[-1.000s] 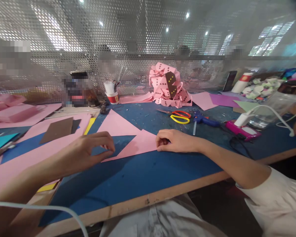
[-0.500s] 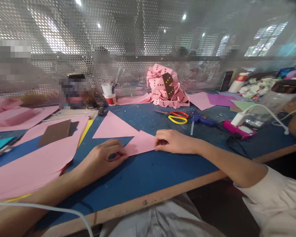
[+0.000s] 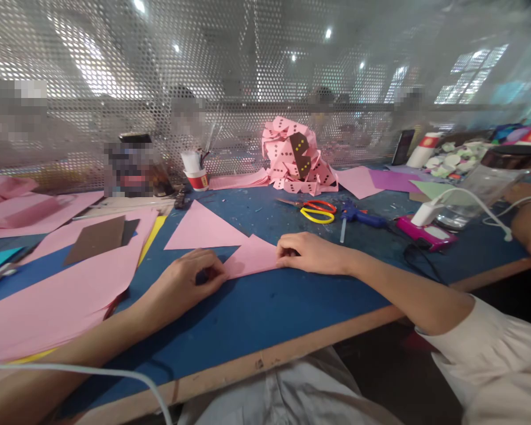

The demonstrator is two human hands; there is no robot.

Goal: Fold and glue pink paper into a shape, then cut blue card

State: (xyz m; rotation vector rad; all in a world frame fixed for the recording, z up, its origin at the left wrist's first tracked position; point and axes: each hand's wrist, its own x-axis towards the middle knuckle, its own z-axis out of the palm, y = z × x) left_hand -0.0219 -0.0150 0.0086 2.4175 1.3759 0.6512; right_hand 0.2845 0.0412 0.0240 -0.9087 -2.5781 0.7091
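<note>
A small piece of pink paper (image 3: 253, 257) with a pointed top lies on the blue tabletop between my hands. My left hand (image 3: 192, 276) is closed, thumb and fingers pinching the paper's left corner. At the opposite corner, my right hand (image 3: 308, 252) grips the same paper with curled fingers. Just behind it rests a pink paper triangle (image 3: 206, 229), which neither hand holds. The fingers hide both corners of the held paper.
Scissors (image 3: 317, 211) and a blue glue gun (image 3: 363, 215) lie beyond my right hand. A dotted pink paper model (image 3: 287, 154) stands at the back. Stacked pink sheets (image 3: 75, 301) cover the left side. A magenta power strip (image 3: 425, 234) and glass jar (image 3: 469, 198) sit at right.
Both hands keep hold of the pink paper's corners. My left hand's fingers and thumb have shifted slightly at its corner; the whole view has moved a little.
</note>
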